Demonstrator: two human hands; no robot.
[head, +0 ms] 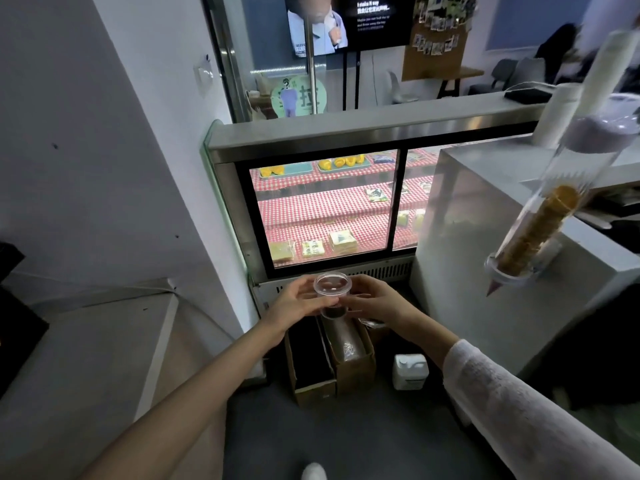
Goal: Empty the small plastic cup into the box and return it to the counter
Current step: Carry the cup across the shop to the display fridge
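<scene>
Above the open box on the floor, left hand and right hand hold the upright cup between them, fingers pinching its sides; dark contents sit at its bottom.

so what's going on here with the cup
A person is holding a small clear plastic cup upright between both hands, the left hand and right hand on either side. There is something dark in the bottom of it, so it has not been emptied yet. The cup is above open cardboard boxes standing on the floor in front of a glass display fridge of packaged food.
</scene>
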